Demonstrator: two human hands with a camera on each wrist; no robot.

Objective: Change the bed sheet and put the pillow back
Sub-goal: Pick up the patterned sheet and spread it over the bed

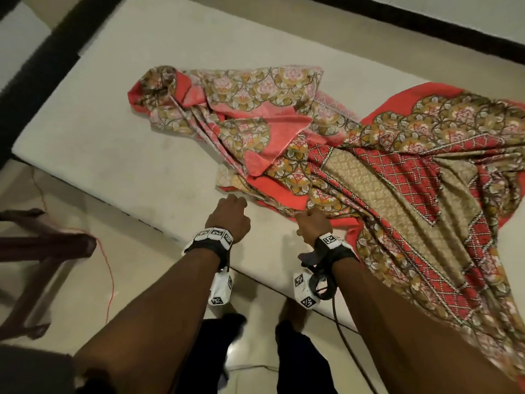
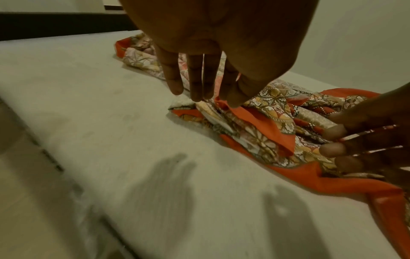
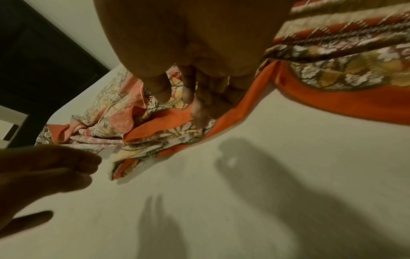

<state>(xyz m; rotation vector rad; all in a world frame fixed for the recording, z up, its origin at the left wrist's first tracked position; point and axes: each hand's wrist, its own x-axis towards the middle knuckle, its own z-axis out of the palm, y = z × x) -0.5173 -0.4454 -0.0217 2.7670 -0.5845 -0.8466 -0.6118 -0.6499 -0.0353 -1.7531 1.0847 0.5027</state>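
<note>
A crumpled bed sheet point(image 1: 383, 180), orange-red with a floral and diamond print, lies across the bare cream mattress point(image 1: 113, 137) and hangs over its near edge at the right. My left hand point(image 1: 230, 211) hovers above the mattress with straight fingers point(image 2: 197, 78) just short of the sheet's point(image 2: 266, 122) nearest folded corner, holding nothing. My right hand point(image 1: 312, 223) reaches down with loosely extended fingers point(image 3: 195, 98) onto the sheet's orange border point(image 3: 310, 99); I see no fabric gripped. No pillow is in view.
A dark bed frame point(image 1: 51, 58) runs along the mattress's far and left sides. A wooden piece of furniture point(image 1: 42, 243) and a red cord point(image 1: 109, 280) are on the tiled floor at the left. My legs stand against the near mattress edge.
</note>
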